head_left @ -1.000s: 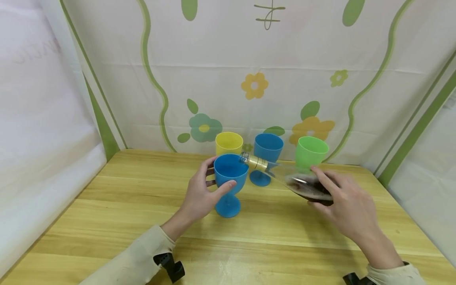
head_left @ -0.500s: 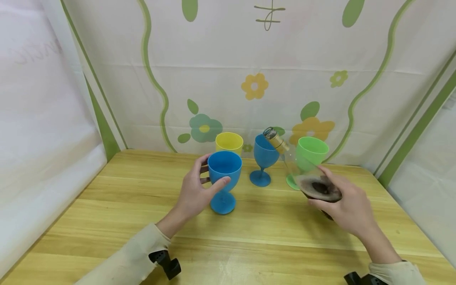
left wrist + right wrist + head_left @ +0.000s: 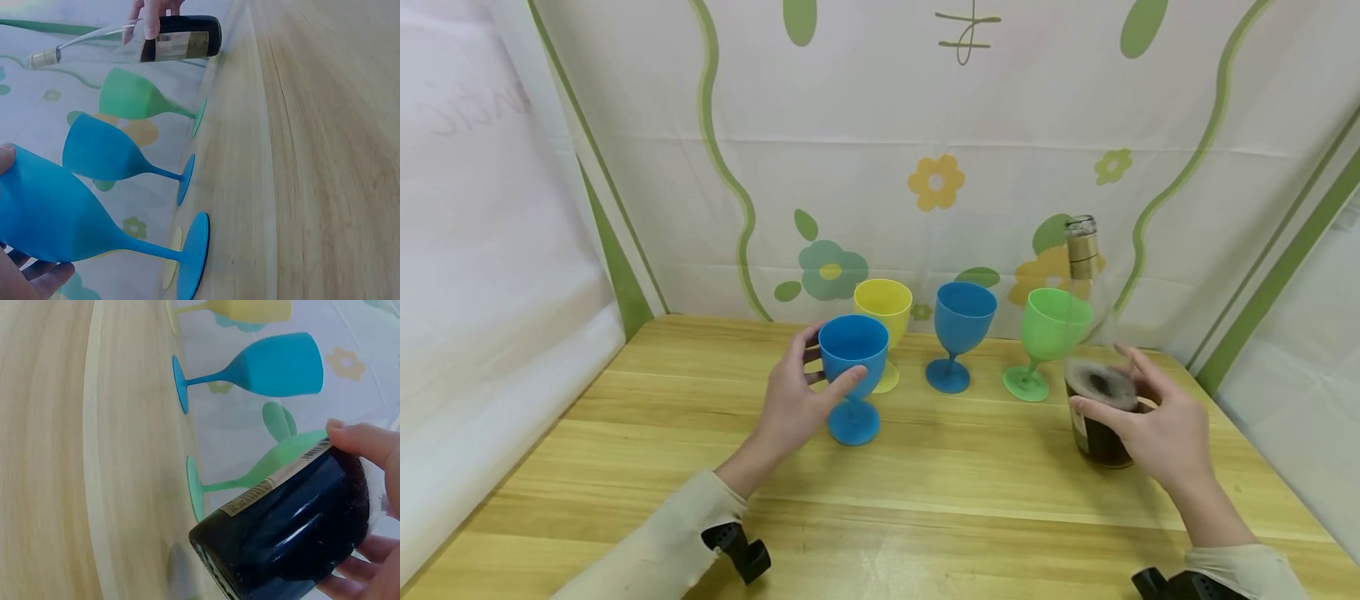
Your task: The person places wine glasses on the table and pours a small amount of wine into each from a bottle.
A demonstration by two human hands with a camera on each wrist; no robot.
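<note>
My left hand (image 3: 797,392) grips a blue goblet (image 3: 853,358) by its bowl, thumb on the near side and fingers behind. The goblet stands upright; whether its foot touches the table I cannot tell. On the right, my right hand (image 3: 1165,421) holds a clear glass bottle (image 3: 1101,425) round its body. Dark liquid fills the bottle's lower part, and its gold-banded neck points up. In the right wrist view the bottle's dark base (image 3: 281,531) is apart from the table. A green goblet (image 3: 1048,329) stands just left of the bottle.
A second blue goblet (image 3: 962,321) stands at the back middle of the wooden table (image 3: 925,517). Behind the held goblet is a yellow goblet (image 3: 883,300), partly hidden. A white patterned cloth (image 3: 865,100) hangs behind the table's far edge.
The bottle has swung from lying tilted with its mouth at the held goblet's rim to nearly upright, further right. My left hand has moved the blue goblet a little to the left.
</note>
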